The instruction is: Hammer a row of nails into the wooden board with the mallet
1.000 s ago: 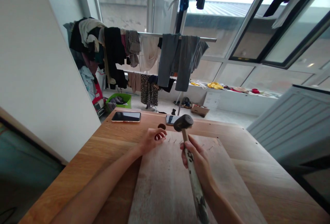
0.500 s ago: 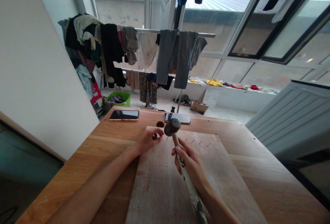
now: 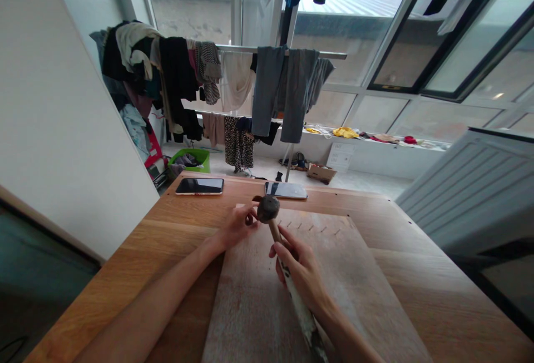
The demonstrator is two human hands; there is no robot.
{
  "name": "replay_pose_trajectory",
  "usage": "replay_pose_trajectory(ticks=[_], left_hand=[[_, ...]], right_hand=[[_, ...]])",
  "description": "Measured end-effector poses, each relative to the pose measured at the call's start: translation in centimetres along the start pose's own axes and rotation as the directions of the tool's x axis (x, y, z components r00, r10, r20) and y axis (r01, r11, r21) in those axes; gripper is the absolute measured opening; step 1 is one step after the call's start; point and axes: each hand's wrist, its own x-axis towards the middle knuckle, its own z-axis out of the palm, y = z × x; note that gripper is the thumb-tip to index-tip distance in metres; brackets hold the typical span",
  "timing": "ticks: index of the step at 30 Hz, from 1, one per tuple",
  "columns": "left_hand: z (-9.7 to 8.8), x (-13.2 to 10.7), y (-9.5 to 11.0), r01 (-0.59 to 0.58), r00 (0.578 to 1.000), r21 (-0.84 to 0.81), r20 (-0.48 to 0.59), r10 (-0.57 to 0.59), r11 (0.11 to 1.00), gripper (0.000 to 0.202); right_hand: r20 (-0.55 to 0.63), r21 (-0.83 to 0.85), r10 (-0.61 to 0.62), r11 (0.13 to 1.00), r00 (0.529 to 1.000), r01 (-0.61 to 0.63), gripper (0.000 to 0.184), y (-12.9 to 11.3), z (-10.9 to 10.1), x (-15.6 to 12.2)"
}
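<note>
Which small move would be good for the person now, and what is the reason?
Perhaps one light tap with the hammer: the right hand holds it, its head appears close beside the left hand over the board, and nails show in a row to the right. I cannot see whether the left hand pinches another nail, so go gently.

Legible text, labels, brands, numbers, signs: none. Item: white rectangular flat panel [image 3: 340, 155], standing by the low white wall [image 3: 381, 158] beneath the window [image 3: 329, 109]; bears small, faint dark marks, too small and blurred to read.
</note>
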Motion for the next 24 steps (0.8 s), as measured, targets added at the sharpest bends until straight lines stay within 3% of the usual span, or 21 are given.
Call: replay_pose_trajectory(ticks=[11,14,17,21,24], left_hand=[[0.2,0.1,-0.3,-0.007,1.0,0.01,0.005,0.007,1.0,0.024],[0.1,0.0,-0.3,-0.021,0.999,0.076,0.029,0.019,0.997,0.033],[-0.1,-0.1,-0.1,-0.026,0.999,0.136,0.03,0.022,0.99,0.052],[-0.1,-0.1,0.1,0.025,0.997,0.147,0.062,-0.034,0.989,0.053],[-0.1,-0.1,0.1,0.031,0.997,0.133,0.061,-0.039,0.991,0.052]], right_hand=[[0.007,-0.051,0.02,0.999,1.0,-0.019,0.054,-0.1,0.4,0.0],[-0.005,0.01,0.022,1.0,1.0,-0.022,0.057,-0.2,0.4,0.1],[-0.107,0.077,-0.027,0.996,0.994,0.035,0.053,-1.3,-0.1,-0.1],[-0.312,0.104,-0.033,0.992,0.95,0.069,0.037,-3.8,-1.8,-1.8],[-0.421,0.141,0.102,0.989,0.901,-0.045,0.056,-4.4,-3.5,-4.3]])
